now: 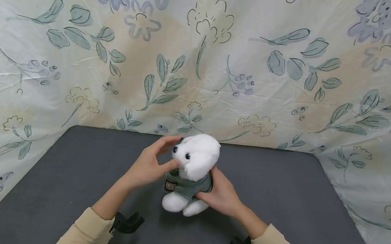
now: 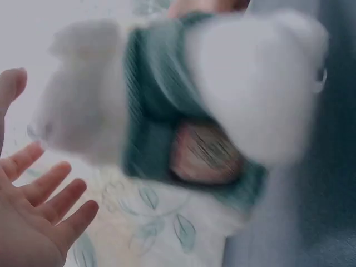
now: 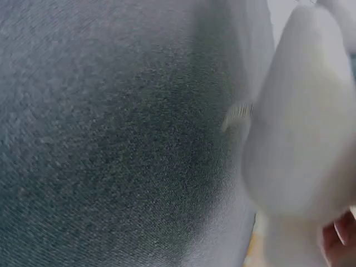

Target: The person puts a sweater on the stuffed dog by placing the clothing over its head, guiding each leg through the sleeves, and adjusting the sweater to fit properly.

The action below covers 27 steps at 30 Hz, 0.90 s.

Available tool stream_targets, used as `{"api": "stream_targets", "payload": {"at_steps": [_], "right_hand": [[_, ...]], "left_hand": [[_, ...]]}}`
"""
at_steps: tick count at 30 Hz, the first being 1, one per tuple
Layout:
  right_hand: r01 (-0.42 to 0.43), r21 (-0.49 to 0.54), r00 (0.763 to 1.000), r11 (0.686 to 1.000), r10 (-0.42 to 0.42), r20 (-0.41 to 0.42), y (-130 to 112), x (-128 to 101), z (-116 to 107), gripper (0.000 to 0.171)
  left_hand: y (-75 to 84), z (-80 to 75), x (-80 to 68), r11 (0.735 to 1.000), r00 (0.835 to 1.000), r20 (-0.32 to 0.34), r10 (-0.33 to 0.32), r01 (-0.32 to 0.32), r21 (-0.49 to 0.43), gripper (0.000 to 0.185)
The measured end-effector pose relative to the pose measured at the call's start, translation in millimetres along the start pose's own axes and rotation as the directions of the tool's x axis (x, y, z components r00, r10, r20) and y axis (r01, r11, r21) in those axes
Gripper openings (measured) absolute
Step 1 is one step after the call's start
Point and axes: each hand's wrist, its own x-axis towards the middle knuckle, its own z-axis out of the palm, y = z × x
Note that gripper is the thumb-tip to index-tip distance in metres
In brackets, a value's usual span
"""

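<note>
**Ana:** Plush dog point(image 1: 195, 161), white, with a green sweater point(image 1: 187, 185) — it stands upright on the dark grey table point(image 1: 281, 199), near the middle, a little toward the back edge. Do you see it the same?

**Ben:** Yes. Its face looks to the person's left side. The right hand point(image 1: 221, 193) holds it from behind, at the sweater part, with the fingers curled around the body.

**Ana:** And the left hand point(image 1: 151, 163)?

**Ben:** It is at the front of the dog. The fingers are spread and relaxed, not closed; one fingertip touches the muzzle or is just beside it, I cannot tell which. In the left wrist view the fingers point(image 2: 50, 194) are clearly apart from each other, and the plush dog point(image 2: 261, 89) fills the picture, blurred.

**Ana:** What shows in the right wrist view?

**Ben:** Mostly the grey table point(image 3: 111, 139) and one white leg of the toy point(image 3: 306, 122), very close. The hand itself shows only at the corner.

**Ana:** Behind the table?

**Ben:** A floral cloth point(image 1: 204, 57) hangs around it on three sides. Both sleeves point(image 1: 88, 233) are beige.
</note>
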Motion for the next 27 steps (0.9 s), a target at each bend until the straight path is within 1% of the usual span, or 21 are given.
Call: {"api": "stream_targets", "payload": {"at_steps": [2,4,6,8,13,16,18,20,23,27], "right_hand": [[0.048,-0.101,0.998,0.994,-0.051,-0.033,-1,1,1,0.072],[0.076,-0.189,0.994,0.979,-0.089,-0.058,-1,2,3,0.064],[0.096,-0.265,0.989,0.960,-0.121,-0.083,-2,3,4,0.059],[0.102,-0.325,0.983,0.940,-0.145,-0.110,-1,3,6,0.057],[0.087,-0.431,0.972,0.898,-0.171,-0.159,2,2,12,0.062],[0.075,-0.473,0.972,0.878,-0.170,-0.162,5,1,16,0.065],[0.064,-0.491,0.975,0.869,-0.161,-0.156,6,2,19,0.069],[0.054,-0.497,0.979,0.866,-0.143,-0.143,7,2,21,0.072],[0.037,-0.470,0.990,0.882,-0.098,-0.106,6,2,21,0.079],[0.014,-0.391,0.999,0.920,-0.030,-0.034,4,2,14,0.079]], "left_hand": [[5.3,3.6,2.2,0.997,1.000,0.006,0.027,-0.027,0.069,0.065],[9.2,7.6,3.8,0.990,0.999,0.014,0.049,-0.050,0.130,0.071],[11.4,11.2,5.0,0.983,0.998,0.015,0.068,-0.069,0.171,0.073],[11.9,14.1,5.8,0.977,0.997,0.012,0.081,-0.082,0.195,0.072],[9.2,18.8,6.4,0.978,0.998,0.008,0.066,-0.067,0.200,0.067],[5.0,21.3,7.5,0.975,0.999,0.012,0.041,-0.043,0.217,0.068],[1.3,22.6,8.7,0.973,1.000,0.003,0.021,-0.021,0.232,0.071],[-3.3,23.5,10.1,0.970,1.000,-0.016,-0.005,0.008,0.244,0.072],[-9.9,23.7,11.7,0.970,0.999,-0.047,-0.027,0.038,0.240,0.071],[-14.5,23.1,12.7,0.975,0.998,-0.059,-0.027,0.039,0.220,0.069]]}}
